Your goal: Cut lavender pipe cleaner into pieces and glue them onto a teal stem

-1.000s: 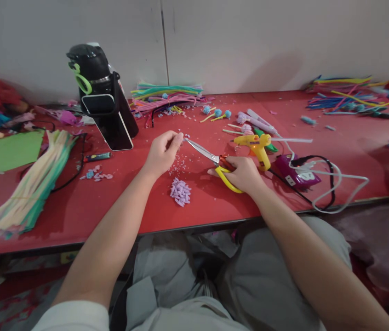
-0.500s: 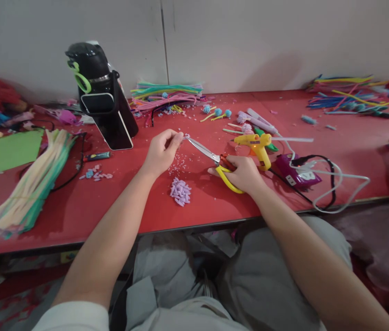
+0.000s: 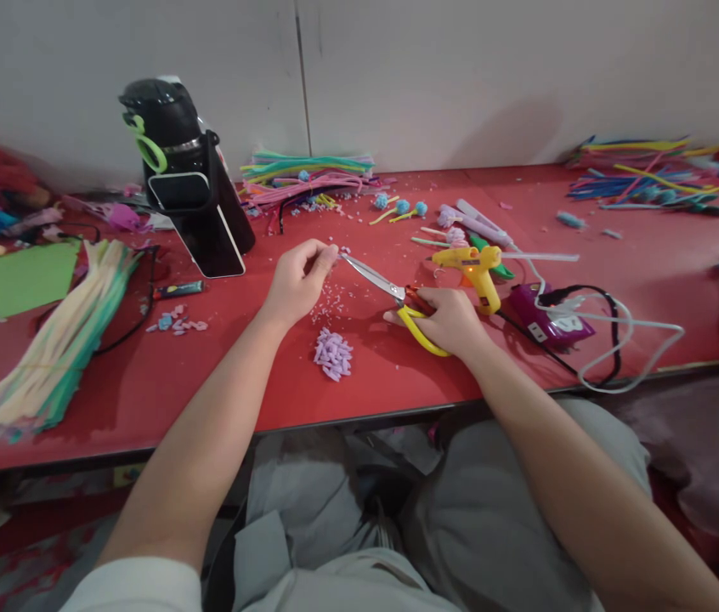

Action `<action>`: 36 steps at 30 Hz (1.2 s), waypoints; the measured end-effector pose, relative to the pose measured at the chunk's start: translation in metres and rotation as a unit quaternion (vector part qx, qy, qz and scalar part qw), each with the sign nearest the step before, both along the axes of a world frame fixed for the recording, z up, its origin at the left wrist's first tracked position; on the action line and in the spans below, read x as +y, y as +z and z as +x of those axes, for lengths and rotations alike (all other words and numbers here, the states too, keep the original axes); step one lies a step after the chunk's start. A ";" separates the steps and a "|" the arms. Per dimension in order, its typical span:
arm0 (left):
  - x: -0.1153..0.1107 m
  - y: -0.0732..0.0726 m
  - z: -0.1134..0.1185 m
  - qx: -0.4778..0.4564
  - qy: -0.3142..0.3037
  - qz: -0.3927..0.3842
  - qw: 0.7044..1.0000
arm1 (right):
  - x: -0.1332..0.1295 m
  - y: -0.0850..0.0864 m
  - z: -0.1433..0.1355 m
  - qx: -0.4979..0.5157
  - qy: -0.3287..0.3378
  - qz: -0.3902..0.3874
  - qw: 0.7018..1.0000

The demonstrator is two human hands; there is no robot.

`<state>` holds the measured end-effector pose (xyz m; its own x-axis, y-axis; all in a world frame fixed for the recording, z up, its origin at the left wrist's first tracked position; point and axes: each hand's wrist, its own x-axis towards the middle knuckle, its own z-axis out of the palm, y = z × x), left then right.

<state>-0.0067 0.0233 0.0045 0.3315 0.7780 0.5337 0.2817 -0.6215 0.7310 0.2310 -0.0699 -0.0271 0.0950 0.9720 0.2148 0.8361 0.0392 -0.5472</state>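
My left hand [image 3: 301,279] pinches a small purple piece [image 3: 343,251] between thumb and fingertips, over the red table. The tip of the scissors [image 3: 372,276] touches or nearly touches that piece. My right hand [image 3: 452,321] is wrapped round the scissors' yellow and orange handles, and the blades look nearly closed. Below and between the hands lies a pile of short purple fuzzy pieces [image 3: 333,354]. Fine purple trimmings [image 3: 330,306] are scattered just above the pile.
A yellow glue gun [image 3: 475,270] and a purple power socket [image 3: 547,316] with looped cables lie right of my right hand. A black bottle [image 3: 172,127] stands back left. Pipe-cleaner bundles [image 3: 47,348] lie left, others at the back. Someone's arm shows at the right edge.
Both hands and the scissors have stayed almost in place. At the right edge, the other person's hand has moved out of view or lower.
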 end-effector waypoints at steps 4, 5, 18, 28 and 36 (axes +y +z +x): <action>0.000 0.000 0.000 -0.004 -0.006 -0.001 1.000 | 0.001 -0.001 0.000 0.002 -0.001 0.000 1.000; 0.000 0.000 0.000 -0.005 -0.008 0.000 1.000 | 0.002 -0.001 0.000 0.003 -0.001 0.000 1.000; 0.002 -0.001 -0.002 -0.009 -0.007 0.013 1.000 | -0.001 0.001 -0.001 0.020 -0.005 -0.010 1.000; 0.001 0.000 -0.001 -0.013 0.000 0.004 1.000 | 0.001 -0.002 0.001 0.015 -0.003 -0.008 1.000; 0.001 0.000 -0.001 -0.009 -0.007 0.011 1.000 | -0.001 0.000 0.000 0.017 -0.002 -0.008 1.000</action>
